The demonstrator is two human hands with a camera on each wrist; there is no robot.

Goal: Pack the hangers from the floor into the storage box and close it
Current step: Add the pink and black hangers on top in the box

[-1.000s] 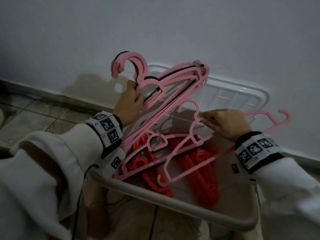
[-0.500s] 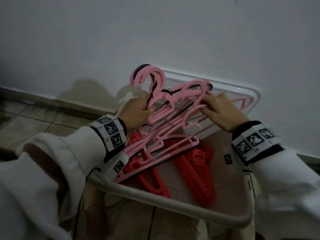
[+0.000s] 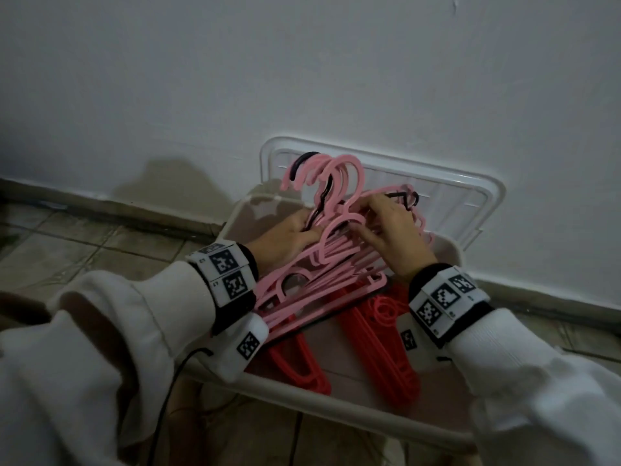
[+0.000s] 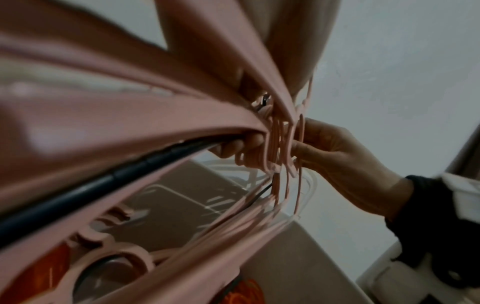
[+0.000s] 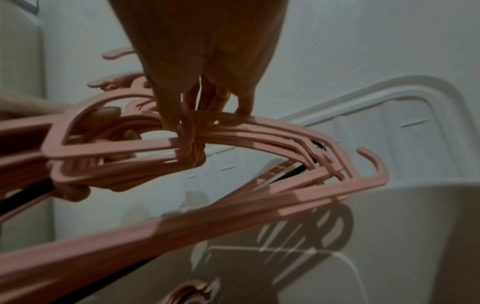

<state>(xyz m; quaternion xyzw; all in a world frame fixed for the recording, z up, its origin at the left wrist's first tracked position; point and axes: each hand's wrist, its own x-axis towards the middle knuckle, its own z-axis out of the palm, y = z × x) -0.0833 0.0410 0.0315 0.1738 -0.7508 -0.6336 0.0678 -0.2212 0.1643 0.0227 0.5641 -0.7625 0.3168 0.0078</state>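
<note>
Over the storage box, the pink hangers now sit lower and gathered into one bundle, where a second ago they were fanned out and held higher. The left hand grips the bundle near the hooks, and the right hand has moved in to pinch the necks. Red hangers already lie inside the box. Setting down looks imminent; the lid leans open behind the box.
</note>
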